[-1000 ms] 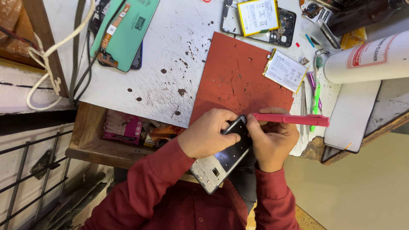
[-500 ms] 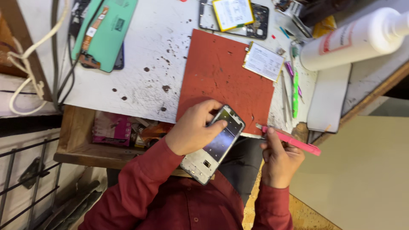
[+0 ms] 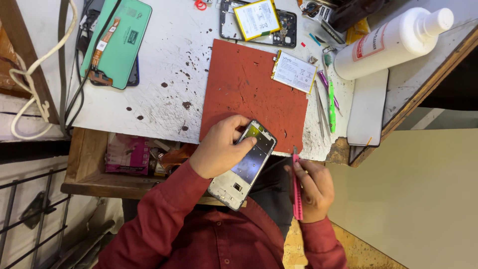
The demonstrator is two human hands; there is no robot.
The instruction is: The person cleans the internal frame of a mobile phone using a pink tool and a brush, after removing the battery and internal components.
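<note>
My left hand (image 3: 219,147) grips an opened phone frame (image 3: 244,167), silver-edged with dark and yellow-green parts inside, held tilted over the near edge of the red work mat (image 3: 249,89). My right hand (image 3: 311,187) is to the right of the phone, apart from it, closed around a thin pink tool (image 3: 297,184) that points up toward the table edge.
On the white, stained bench lie a loose phone battery (image 3: 295,71), another opened phone with a yellow battery (image 3: 259,20), a green back cover with a flex cable (image 3: 117,42), tweezers (image 3: 321,107), a green tool (image 3: 331,99) and a white bottle (image 3: 391,42). An open drawer (image 3: 89,164) holds clutter.
My right hand with the pink tool has drawn away from the phone and turned the tool from lying across to pointing upward. The left hand keeps hold of the phone frame.
</note>
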